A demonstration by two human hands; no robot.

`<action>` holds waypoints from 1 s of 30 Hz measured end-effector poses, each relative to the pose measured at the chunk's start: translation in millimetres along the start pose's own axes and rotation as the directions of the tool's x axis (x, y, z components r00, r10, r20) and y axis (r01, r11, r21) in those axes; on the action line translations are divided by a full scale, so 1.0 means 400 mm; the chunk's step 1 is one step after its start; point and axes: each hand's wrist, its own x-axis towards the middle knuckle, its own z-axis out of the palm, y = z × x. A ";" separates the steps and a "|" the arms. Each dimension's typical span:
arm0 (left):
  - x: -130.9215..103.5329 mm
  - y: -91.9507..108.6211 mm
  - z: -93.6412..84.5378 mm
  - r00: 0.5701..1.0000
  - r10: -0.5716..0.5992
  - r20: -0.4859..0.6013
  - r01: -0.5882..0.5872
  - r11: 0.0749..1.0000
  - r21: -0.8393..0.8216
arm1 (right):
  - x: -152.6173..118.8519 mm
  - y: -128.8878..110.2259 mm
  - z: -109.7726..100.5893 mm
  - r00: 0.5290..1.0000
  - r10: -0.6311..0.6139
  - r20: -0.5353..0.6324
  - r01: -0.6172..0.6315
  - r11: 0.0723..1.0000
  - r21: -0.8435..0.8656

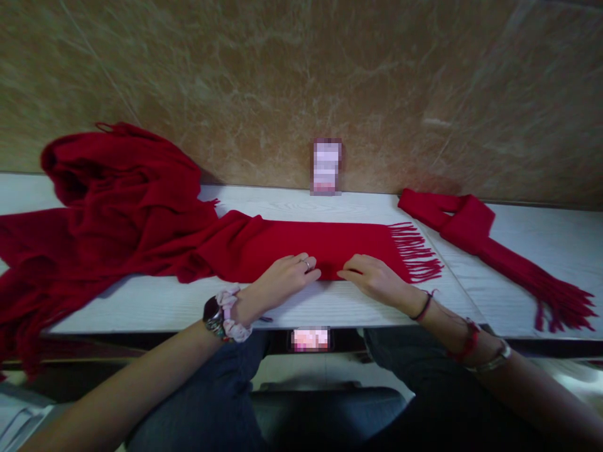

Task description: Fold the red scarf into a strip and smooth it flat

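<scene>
A red scarf point(330, 242) lies stretched out flat in front of me, its fringed end pointing right and its other end running into rumpled cloth at the left. My left hand point(289, 276) is closed in a pinch at the scarf's near edge, fingers pressed together. A short gap to its right, my right hand point(374, 277) pinches the same edge, with thumb and fingertips on the cloth. Between the two hands the edge looks slightly drawn up. The hands hide parts of this edge.
A heap of red scarves point(127, 182) covers the table's left side and hangs over the front. Another red scarf point(464, 235), narrowly folded, lies at right. A blurred phone-like object point(326, 166) leans on the marble wall point(264, 81). The white wood-grain table point(155, 307) is shallow.
</scene>
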 end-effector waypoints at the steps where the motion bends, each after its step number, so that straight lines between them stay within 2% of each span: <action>1: -0.001 -0.002 -0.001 1.000 0.018 0.011 -0.018 1.000 -0.011 | -0.003 0.003 -0.005 1.000 -0.015 0.025 0.014 1.000 0.025; 5: -0.014 -0.014 -0.001 0.997 0.049 0.059 -0.045 0.996 -0.071 | -0.018 0.015 -0.020 0.990 -0.028 0.137 0.012 0.993 0.114; 9: -0.027 -0.025 -0.007 0.989 0.049 0.141 -0.025 0.986 -0.162 | -0.024 0.015 -0.037 0.971 0.033 0.237 -0.077 0.981 0.180; 15: -0.014 -0.023 -0.027 0.979 -0.018 0.202 0.079 0.950 -0.301 | 0.000 -0.007 -0.053 0.948 0.188 0.258 -0.250 0.940 0.234; 18: -0.005 -0.021 -0.031 0.967 -0.059 0.247 0.137 0.941 -0.311 | 0.014 -0.009 -0.040 0.929 0.267 0.258 -0.319 0.929 0.189; 23: 0.005 -0.025 -0.050 0.939 -0.062 0.337 0.172 0.936 -0.307 | 0.031 0.009 -0.016 0.875 0.385 0.292 -0.431 0.895 0.111; 27: 0.015 -0.043 -0.061 0.919 -0.049 0.392 0.194 0.920 -0.340 | 0.042 0.035 -0.003 0.824 0.468 0.320 -0.512 0.856 0.066; 30: 0.025 -0.064 -0.053 0.914 -0.054 0.401 0.214 0.905 -0.367 | 0.054 0.051 0.004 0.782 0.516 0.349 -0.550 0.835 -0.002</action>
